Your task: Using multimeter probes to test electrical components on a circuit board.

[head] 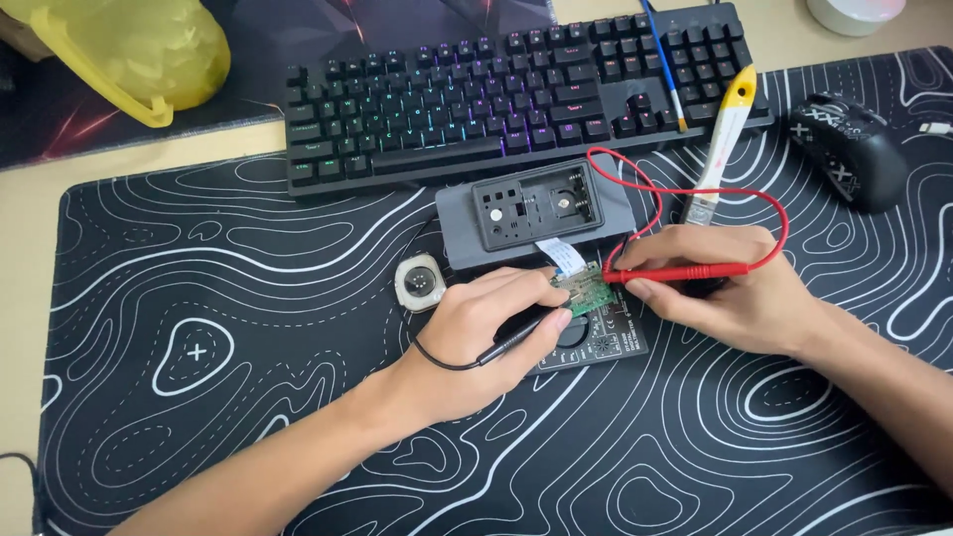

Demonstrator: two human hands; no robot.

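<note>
The left hand (486,333) has its grip closed on a black probe (516,335) and the right hand (720,288) pinches a red probe (675,271), both tips meeting on a small green circuit board (586,290) whose surface the fingers largely cover. The board lies over a dark multimeter (601,337), mostly hidden under both hands, on the patterned mat (248,328) covering the bench. Just behind sit an opened grey casing (536,210) with a white ribbon cable (563,256), a keyboard (496,89), and a brush (723,139) whose bristles the right hand hides.
</note>
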